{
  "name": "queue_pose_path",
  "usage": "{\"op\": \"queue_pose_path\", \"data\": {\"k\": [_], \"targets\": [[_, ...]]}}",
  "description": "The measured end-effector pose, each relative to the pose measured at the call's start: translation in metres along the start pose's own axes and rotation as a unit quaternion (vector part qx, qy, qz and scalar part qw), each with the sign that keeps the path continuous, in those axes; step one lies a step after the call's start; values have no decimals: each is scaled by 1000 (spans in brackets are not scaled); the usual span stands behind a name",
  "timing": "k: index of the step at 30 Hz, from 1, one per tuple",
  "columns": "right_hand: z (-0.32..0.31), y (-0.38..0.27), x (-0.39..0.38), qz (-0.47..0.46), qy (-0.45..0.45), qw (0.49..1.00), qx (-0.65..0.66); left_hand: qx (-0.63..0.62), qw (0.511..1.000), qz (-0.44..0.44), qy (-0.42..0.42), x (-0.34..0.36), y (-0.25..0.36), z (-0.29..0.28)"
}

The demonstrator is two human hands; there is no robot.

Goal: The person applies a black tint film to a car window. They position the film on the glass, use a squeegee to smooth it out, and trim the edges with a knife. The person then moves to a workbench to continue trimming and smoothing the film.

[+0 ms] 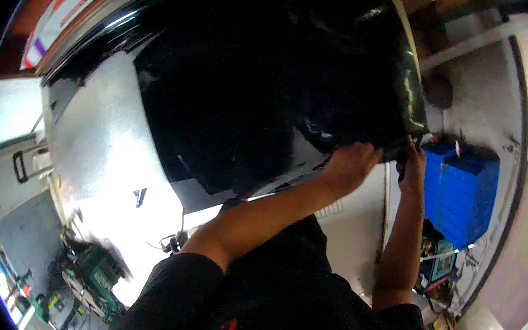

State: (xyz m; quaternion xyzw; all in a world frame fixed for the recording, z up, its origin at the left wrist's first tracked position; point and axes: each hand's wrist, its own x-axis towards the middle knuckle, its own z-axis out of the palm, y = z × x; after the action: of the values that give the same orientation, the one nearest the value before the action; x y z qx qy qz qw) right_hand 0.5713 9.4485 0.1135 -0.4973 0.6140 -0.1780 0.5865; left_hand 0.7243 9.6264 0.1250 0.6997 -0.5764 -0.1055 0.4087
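A large glossy black sheet covers most of the surface in front of me and hangs toward my body. My left hand reaches across to its near right corner, fingers curled over the black material. Close beside it, my right hand is closed at the same corner, thumb side up. Something dark shows between the fingers of that hand, too dim to tell whether it is a fold of the sheet or a tool. The two hands are a short way apart, with a dark strip of the material running between them.
A white board shines brightly at the left. Stacked blue plastic crates stand beyond my right hand. A green machine sits at the lower left, and a teal box-shaped device below the crates. A pale wall bounds the right side.
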Motion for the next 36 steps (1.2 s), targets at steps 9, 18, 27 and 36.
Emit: {"op": "queue_pose_path", "data": {"k": [9, 18, 27, 36], "targets": [[85, -137, 9, -95, -289, 928, 213, -59, 992, 64, 92, 1, 58, -140], [167, -269, -30, -162, -359, 918, -51, -52, 989, 130, 43, -28, 123, -218], [237, -267, -119, -86, -358, 816, -446, -143, 977, 130, 88, -128, 167, -360], [231, -176, -254, -22, -371, 698, -612, -244, 960, 136, 28, -222, 150, -496]]}}
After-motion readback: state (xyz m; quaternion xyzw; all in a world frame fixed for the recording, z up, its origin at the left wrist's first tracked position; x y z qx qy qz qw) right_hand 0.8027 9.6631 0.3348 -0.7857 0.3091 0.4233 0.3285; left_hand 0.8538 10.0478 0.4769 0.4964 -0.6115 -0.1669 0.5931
